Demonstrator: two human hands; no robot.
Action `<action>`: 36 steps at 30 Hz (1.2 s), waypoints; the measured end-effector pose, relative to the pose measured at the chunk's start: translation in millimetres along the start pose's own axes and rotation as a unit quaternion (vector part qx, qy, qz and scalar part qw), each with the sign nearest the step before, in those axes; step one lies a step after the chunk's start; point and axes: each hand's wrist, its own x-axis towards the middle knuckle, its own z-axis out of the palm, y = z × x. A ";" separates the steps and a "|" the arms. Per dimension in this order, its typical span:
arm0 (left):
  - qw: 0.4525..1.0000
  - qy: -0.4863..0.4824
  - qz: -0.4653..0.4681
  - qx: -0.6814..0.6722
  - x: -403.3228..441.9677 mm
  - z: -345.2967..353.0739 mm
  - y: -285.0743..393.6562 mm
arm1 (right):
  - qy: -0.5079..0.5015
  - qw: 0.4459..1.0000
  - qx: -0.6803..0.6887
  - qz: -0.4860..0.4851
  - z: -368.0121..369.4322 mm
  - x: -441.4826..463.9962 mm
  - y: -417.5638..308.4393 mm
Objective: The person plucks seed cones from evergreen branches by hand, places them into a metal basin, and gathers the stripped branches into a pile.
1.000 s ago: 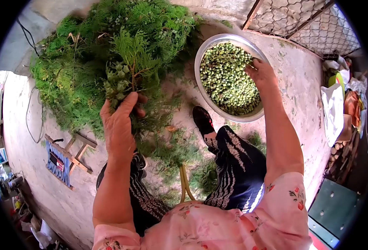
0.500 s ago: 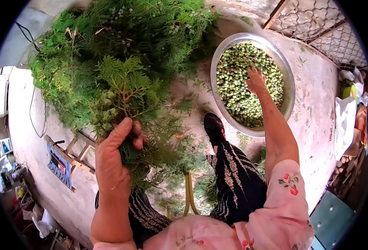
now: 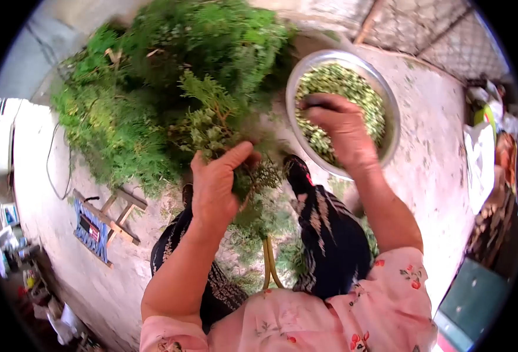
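My left hand [image 3: 216, 185] is closed round a green conifer sprig [image 3: 212, 97], whose feathery leaves and small green cones stick out above the fingers and hang below them. Over the round metal basin [image 3: 393, 114] is my right hand [image 3: 350, 132], its fingers curled together and pointing left. A dark patch shows at those fingertips; blur keeps me from telling what it is. Many small green cones [image 3: 367, 94] fill the basin beneath that hand.
A big heap of conifer branches [image 3: 118, 117] lies at upper left. A small wooden folding stool [image 3: 109, 226] rests on the floor at left. Loose sprigs [image 3: 291, 258] are scattered between my legs. White bags [image 3: 479, 164] and stacked firewood [image 3: 490, 229] stand along the right side.
My right hand has lifted from the cones in the basin, and its spread fingers have curled together. My left hand has moved right with the sprig, nearer the basin. The view has shifted slightly.
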 end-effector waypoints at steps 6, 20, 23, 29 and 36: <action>0.994 -0.039 -0.068 -0.074 1.2 -2.9 -12.3 | -0.047 0.970 0.015 -0.239 66.1 -43.5 10.8; 0.994 0.017 0.105 0.014 12.4 -44.1 16.0 | 0.038 0.957 0.025 -0.288 92.6 -69.6 2.3; 0.994 0.023 0.103 0.009 13.4 -49.8 18.7 | -0.292 0.902 -0.221 -0.229 84.5 -77.0 1.0; 0.979 -0.035 0.160 0.123 -15.1 -44.8 11.6 | 0.037 0.947 -0.089 -0.306 111.7 -75.3 -0.2; 0.997 -0.070 0.044 0.012 -25.8 -40.4 14.4 | 0.023 0.942 -0.162 -0.292 108.3 -72.1 12.6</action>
